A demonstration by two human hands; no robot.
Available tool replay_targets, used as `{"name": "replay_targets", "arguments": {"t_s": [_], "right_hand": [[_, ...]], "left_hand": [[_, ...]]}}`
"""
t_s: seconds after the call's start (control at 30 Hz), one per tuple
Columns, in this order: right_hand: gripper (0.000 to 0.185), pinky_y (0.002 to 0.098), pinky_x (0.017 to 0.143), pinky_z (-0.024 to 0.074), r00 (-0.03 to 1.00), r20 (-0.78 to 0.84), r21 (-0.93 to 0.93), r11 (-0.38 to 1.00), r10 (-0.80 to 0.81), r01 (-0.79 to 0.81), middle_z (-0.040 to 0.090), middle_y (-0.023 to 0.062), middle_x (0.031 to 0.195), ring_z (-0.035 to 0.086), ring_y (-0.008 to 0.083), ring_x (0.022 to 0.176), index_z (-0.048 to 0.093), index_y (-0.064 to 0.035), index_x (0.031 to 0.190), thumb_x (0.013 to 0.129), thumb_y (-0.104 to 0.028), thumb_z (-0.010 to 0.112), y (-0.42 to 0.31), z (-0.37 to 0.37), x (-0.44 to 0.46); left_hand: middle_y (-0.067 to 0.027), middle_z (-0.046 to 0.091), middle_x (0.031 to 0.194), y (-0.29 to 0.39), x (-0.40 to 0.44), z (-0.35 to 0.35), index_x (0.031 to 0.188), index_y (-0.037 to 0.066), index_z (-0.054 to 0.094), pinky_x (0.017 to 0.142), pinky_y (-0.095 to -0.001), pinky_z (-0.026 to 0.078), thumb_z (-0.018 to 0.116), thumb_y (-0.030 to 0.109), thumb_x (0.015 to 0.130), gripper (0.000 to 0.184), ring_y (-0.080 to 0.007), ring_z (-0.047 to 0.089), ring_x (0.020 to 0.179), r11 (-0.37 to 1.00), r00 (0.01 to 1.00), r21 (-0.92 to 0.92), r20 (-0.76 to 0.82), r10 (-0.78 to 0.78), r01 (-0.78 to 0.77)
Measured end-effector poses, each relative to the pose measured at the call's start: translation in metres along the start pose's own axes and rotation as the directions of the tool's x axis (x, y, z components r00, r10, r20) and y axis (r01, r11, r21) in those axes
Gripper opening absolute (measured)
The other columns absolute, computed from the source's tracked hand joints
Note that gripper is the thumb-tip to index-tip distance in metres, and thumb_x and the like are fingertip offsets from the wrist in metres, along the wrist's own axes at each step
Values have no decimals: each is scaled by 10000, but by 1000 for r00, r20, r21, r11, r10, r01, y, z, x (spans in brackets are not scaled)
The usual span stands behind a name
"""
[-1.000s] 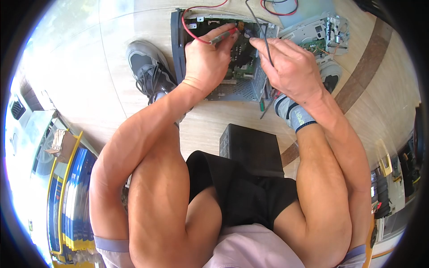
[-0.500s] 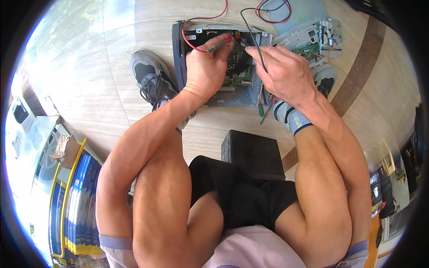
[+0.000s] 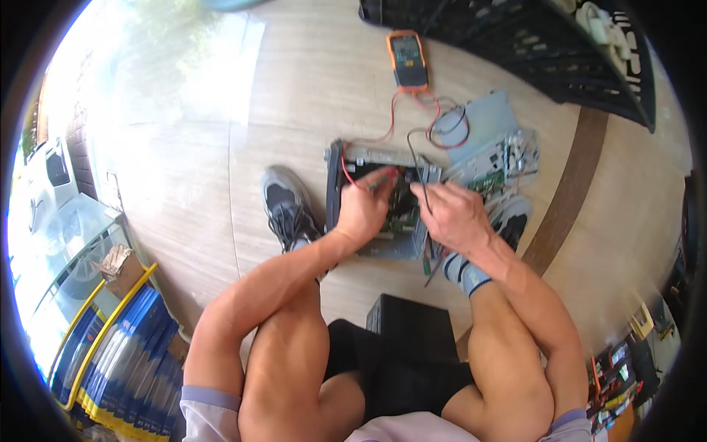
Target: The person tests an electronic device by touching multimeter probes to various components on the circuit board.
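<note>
An opened electronic device case (image 3: 333, 188) lies on the floor between my feet, with a circuit board (image 3: 401, 217) inside. My left hand (image 3: 362, 214) is closed around a red test probe (image 3: 392, 174), its fingertips over the board. My right hand (image 3: 458, 219) pinches the black test probe at the right side of the case, its black lead (image 3: 423, 177) running up over the fingers. Both probe tips are too small or hidden to make out. The leads trail to an orange multimeter (image 3: 407, 60) on the floor beyond the case; its reading is not legible.
Removed metal parts with a green board (image 3: 489, 183) and a pale panel (image 3: 479, 125) lie right of the case. A green-handled screwdriver (image 3: 427, 267) is by my right foot. A black crate (image 3: 508, 44) stands at upper right, a black box (image 3: 412, 324) between my legs.
My view has tilted upward, so the multimeter and black crate now show and the case sits lower in view. Both hands stay at the case, still holding the probes.
</note>
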State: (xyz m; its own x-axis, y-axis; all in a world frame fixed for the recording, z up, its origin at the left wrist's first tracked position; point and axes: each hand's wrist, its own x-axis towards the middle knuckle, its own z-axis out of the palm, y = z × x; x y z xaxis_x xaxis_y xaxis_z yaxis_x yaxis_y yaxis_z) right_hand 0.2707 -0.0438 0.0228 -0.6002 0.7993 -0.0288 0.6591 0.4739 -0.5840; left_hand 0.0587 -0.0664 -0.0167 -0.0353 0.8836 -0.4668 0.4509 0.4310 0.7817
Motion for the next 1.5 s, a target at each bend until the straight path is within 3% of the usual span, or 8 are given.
{"name": "replay_targets", "arguments": {"t_s": [0.57,0.7,0.83,0.9,1.0,1.2,1.4,1.5], "right_hand": [[248,395,723,598,1000,-9,0,1000,-6,6,717,105,910,700,294,796,753,-22,1166,922,-61,748,3,2,0],[253,400,744,593,1000,-3,0,1000,11,-11,708,103,924,701,305,813,746,-38,1180,928,-63,739,3,2,-1],[286,396,737,599,1000,0,-9,1000,-10,10,704,107,913,701,304,812,752,-32,1206,921,-41,735,5,3,-1],[304,399,731,603,1000,-15,13,1000,12,-12,701,104,905,699,300,808,760,-35,1217,914,-34,737,5,4,-1],[210,375,725,619,999,-28,-11,999,30,-30,762,57,935,728,253,825,788,-81,1131,932,-110,728,5,3,-1],[328,404,756,606,999,2,26,999,38,-38,713,102,934,699,309,838,758,-52,1247,921,-41,733,7,5,-3],[335,409,760,603,999,-1,56,997,55,-55,719,106,948,702,314,848,757,-56,1258,924,-44,732,7,4,-3],[338,410,758,601,998,13,57,997,58,-59,714,105,946,701,314,848,757,-56,1263,927,-45,732,7,4,-4]], "left_hand": [[-228,780,1148,-11,4,3,1163,-1,791,831,-424,621,687,143,1038,217,-414,771,1007,990,992,51,-5,130,-129],[-244,795,1003,4,3,-2,1188,11,799,803,-372,619,741,161,1026,228,-328,822,949,999,1000,45,-22,18,-17],[-262,753,856,-6,2,0,1209,27,796,716,-418,589,726,216,1039,264,-403,770,788,998,997,6,-36,69,-69],[-188,831,1030,-6,3,0,1249,2,784,833,-330,609,733,148,1040,260,-173,807,948,999,1000,28,18,-21,21],[-139,843,1053,-15,4,3,1254,-11,781,849,-306,600,743,128,1040,258,-129,772,956,990,1000,-143,18,-12,14],[-236,798,1187,-14,1,3,1268,-17,770,949,-378,611,700,140,1054,275,-316,791,1126,998,998,2,6,62,-62],[-109,843,1066,-15,3,6,1263,-15,781,854,-277,587,751,116,1040,260,-83,726,954,984,998,-166,6,-69,69],[-107,844,1063,-13,3,5,1263,-7,788,854,-262,578,753,123,1044,257,-62,705,944,985,997,-151,1,-83,83]]}}
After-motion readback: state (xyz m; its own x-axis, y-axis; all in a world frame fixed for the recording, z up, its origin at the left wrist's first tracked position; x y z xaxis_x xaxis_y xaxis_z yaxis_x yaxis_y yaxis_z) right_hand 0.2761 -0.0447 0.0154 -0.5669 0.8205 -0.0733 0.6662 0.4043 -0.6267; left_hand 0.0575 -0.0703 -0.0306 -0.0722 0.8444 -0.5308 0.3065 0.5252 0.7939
